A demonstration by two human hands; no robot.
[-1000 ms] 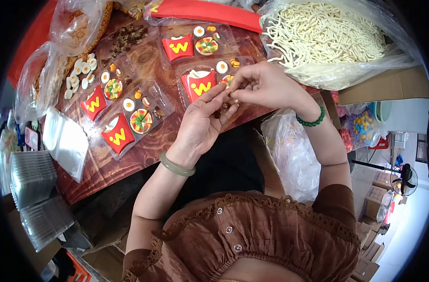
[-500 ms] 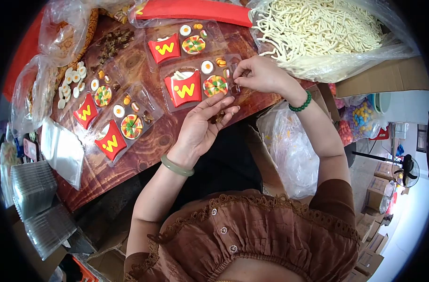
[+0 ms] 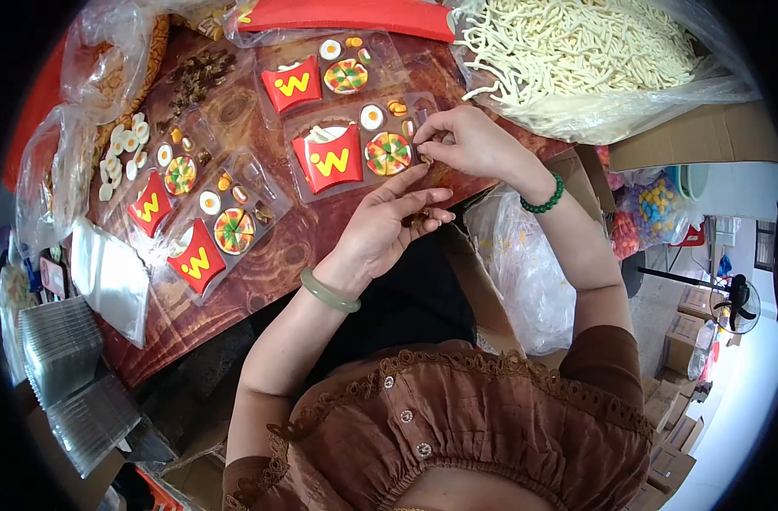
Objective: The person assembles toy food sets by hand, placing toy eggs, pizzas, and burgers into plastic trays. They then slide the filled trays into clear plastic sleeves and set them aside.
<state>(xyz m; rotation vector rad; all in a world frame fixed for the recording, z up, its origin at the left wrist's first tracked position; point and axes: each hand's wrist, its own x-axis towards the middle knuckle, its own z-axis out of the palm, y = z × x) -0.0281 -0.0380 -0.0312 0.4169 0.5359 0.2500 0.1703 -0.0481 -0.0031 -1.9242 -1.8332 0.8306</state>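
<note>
My left hand (image 3: 379, 223) is palm up with curled fingers around several small brown pieces (image 3: 418, 219). Just above its fingertips, my right hand (image 3: 472, 146) pinches a small brown piece (image 3: 426, 159) at the right edge of a clear plastic tray (image 3: 299, 189). In that tray sit a red fries carton (image 3: 328, 159) with a yellow W-like mark, a miniature pizza (image 3: 388, 154), a fried egg (image 3: 372, 117) and small orange pieces (image 3: 397, 108). A second filled tray lies behind it, with its own red carton (image 3: 292, 83).
Two more filled trays, with a red carton (image 3: 196, 259) in the nearer one, lie left. Loose eggs (image 3: 125, 153) and a brown pile (image 3: 203, 78) are beyond. A bag of pale strands (image 3: 585, 60) stands back right; stacked clear trays (image 3: 61, 349) are at left.
My left hand has moved right, bringing its fingertips close under my right hand. A small brown piece now shows in my right hand's pinch. The view has shifted slightly.
</note>
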